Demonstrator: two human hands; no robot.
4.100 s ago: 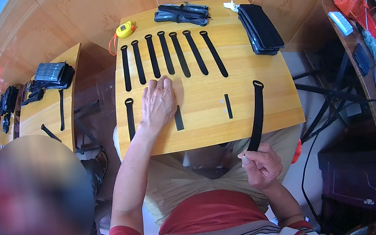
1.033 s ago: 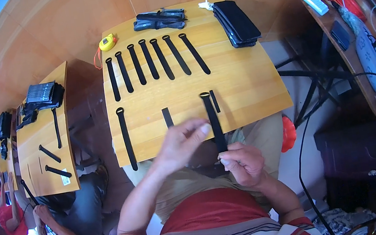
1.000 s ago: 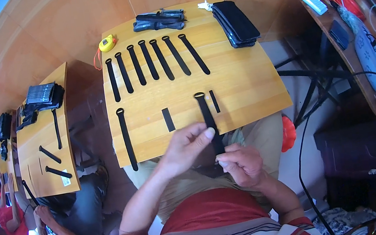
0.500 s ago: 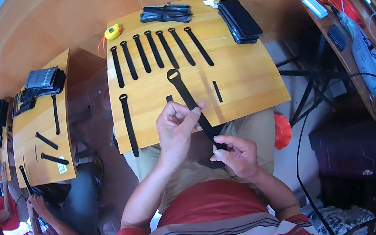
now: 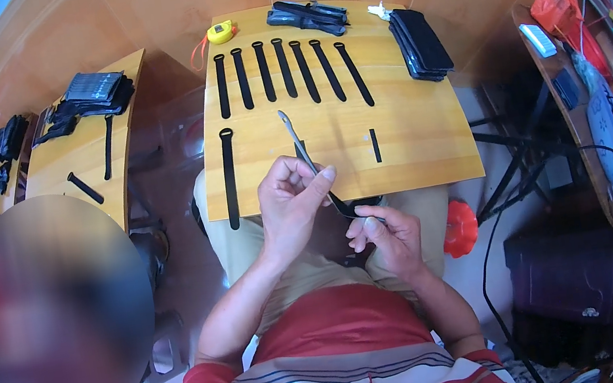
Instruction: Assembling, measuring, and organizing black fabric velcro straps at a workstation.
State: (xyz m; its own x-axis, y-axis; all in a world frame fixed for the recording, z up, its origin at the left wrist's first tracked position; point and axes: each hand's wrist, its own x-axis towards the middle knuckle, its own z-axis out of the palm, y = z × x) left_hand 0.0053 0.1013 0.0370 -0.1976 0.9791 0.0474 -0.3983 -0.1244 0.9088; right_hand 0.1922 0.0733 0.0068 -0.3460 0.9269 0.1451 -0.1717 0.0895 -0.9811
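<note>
Step in hand, by judgement: the handling of one black strap, centre of frame, seen nearly edge-on and bent near its lower end. Next move, by judgement: calls for a secure pinch at both points, the band looking pliant enough to twist.

Right hand, lower centre: thumb and forefinger closed on the strap's lower end, below the counter's near edge; other fingers loosely curled.

Left hand, just up and left of it: thumb and fingers pinching the strap along its length, remaining fingers curled; the strap's slotted end projects upward, over the counter.

Single slotted strap, left of the left hand: flat, lower end at the near edge.

Short dark strip, right of centre: flat, apart from the hands. A second, behind the held strap, is partly hidden.

Row of seven slotted straps, upper centre: side by side, slots toward the far edge.

Black stack, upper right.

Yellow tape measure, upper left of the counter.

Dark bundle, top centre.
</note>
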